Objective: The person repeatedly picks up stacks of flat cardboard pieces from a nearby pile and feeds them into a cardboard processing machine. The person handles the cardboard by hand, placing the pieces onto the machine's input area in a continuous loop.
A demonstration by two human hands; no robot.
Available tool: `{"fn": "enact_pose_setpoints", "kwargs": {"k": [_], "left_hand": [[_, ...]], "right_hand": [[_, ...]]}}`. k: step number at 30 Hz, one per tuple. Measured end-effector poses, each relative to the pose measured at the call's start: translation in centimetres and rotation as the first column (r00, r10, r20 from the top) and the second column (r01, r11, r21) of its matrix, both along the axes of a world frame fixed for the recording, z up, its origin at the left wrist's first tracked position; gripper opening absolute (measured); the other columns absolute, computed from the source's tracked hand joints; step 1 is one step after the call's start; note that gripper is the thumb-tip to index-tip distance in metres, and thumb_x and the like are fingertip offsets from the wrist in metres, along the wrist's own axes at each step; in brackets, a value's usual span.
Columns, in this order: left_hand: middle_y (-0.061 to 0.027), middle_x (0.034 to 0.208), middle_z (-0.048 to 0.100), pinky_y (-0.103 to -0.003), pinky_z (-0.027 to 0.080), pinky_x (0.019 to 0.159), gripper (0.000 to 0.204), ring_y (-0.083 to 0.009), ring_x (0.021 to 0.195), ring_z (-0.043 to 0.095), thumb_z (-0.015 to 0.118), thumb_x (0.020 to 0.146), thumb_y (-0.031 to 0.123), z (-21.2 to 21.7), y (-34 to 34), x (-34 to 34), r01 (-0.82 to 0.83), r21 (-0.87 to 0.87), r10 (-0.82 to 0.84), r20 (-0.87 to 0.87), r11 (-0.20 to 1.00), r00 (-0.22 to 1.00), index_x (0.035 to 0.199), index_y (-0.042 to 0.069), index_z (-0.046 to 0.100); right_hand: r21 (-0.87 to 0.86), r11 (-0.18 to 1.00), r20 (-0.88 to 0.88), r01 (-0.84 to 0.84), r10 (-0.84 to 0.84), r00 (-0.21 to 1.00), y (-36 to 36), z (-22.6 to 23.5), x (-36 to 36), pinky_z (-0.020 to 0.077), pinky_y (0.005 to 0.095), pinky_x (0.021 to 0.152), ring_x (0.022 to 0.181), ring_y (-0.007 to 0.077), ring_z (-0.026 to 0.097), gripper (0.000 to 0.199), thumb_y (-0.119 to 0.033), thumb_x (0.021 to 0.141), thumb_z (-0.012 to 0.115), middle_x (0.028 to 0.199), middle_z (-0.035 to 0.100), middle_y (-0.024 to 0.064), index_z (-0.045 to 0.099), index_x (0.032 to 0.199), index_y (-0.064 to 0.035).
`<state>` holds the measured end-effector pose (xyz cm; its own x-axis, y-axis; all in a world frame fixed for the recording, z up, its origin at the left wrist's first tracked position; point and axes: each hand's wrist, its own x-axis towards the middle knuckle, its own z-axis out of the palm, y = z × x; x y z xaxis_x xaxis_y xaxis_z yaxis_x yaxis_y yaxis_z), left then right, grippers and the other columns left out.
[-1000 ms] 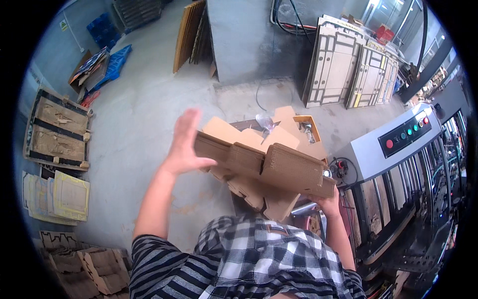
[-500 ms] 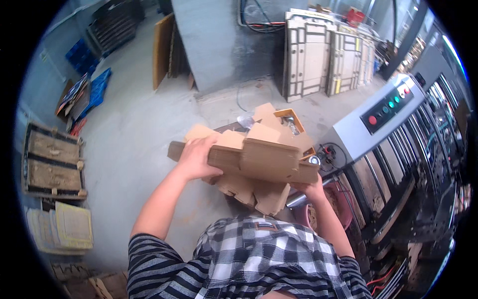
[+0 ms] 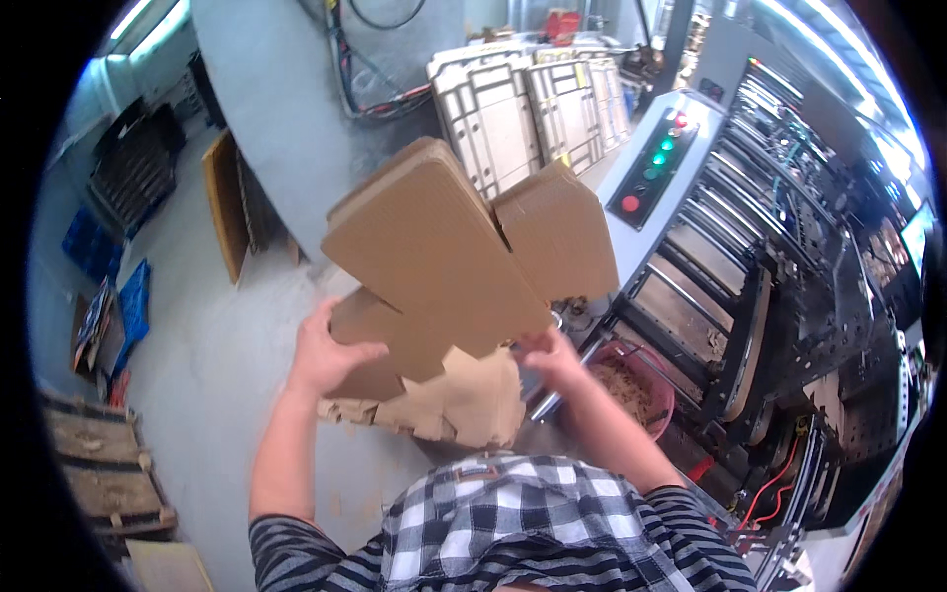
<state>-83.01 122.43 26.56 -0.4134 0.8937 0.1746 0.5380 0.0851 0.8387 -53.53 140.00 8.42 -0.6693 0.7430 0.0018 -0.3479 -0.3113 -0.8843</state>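
Observation:
A thick stack of brown die-cut cardboard blanks (image 3: 434, 247) is tilted up in front of me, its broad flat face toward me and a wide flap out to the right. My left hand (image 3: 330, 347) grips its lower left edge, thumb on the near face and fingers behind. At the lower right corner, my right hand (image 3: 552, 360) holds the stack with its fingers partly hidden and a little blurred. Lighter cardboard pieces (image 3: 469, 395) with notched edges lie just beneath it. What supports them is mostly hidden.
To the right stands a machine with metal rollers (image 3: 705, 232) and a grey control panel (image 3: 656, 163) with lit buttons. A pink tub (image 3: 641, 390) of scraps sits beside it. Flat boards with dark strips (image 3: 493, 113) lean at the back. A wooden pallet (image 3: 99, 454) lies left.
The cardboard stack has been tipped up from nearly level, so its broad face now shows. Both hands have shifted left in the picture with it, and the view has turned right.

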Motion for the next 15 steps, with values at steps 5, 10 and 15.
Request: {"fn": "enact_pose_setpoints", "kwargs": {"k": [5,10,15], "left_hand": [[-0.0149,0.109,0.064,-0.033,0.05,0.083,0.069,-0.0236,0.1,0.061,0.085,0.061,0.013,-4.9,1.0,2.4,0.037,-0.022,-0.034,0.134,0.999,0.99,0.119,-0.001,0.051],[-0.0141,0.136,0.045,-0.04,0.04,0.098,0.099,-0.0288,0.124,0.044,0.083,0.065,0.024,-1.4,3.2,2.4,0.082,0.259,-0.187,0.411,0.962,0.892,0.144,0.004,0.026],[-0.015,0.135,0.047,-0.037,0.032,0.107,0.093,-0.0266,0.126,0.043,0.076,0.059,0.013,6.0,6.4,4.1,0.331,0.183,-0.328,-0.045,0.926,0.943,0.142,0.002,0.035]], "right_hand": [[-0.184,0.942,-0.343,0.28,-0.329,0.88,-4.4,5.8,-3.5,0.0498,0.0383,0.089,0.105,0.024,0.059,0.067,-0.002,0.069,0.076,0.115,0.059,0.0109,0.045,0.128,-0.0014],[-0.018,0.892,-0.134,0.452,-0.45,0.883,-4.5,7.8,1.1,0.0533,0.0362,0.081,0.089,0.021,0.064,0.05,-0.007,0.069,0.079,0.103,0.064,0.0106,0.056,0.112,0.0038],[0.193,0.92,0.199,0.34,-0.376,0.905,-5.5,12.4,4.4,0.0534,0.0346,0.08,0.09,0.0195,0.064,0.053,-0.011,0.066,0.083,0.1,0.065,0.0092,0.059,0.111,0.0018]]}}
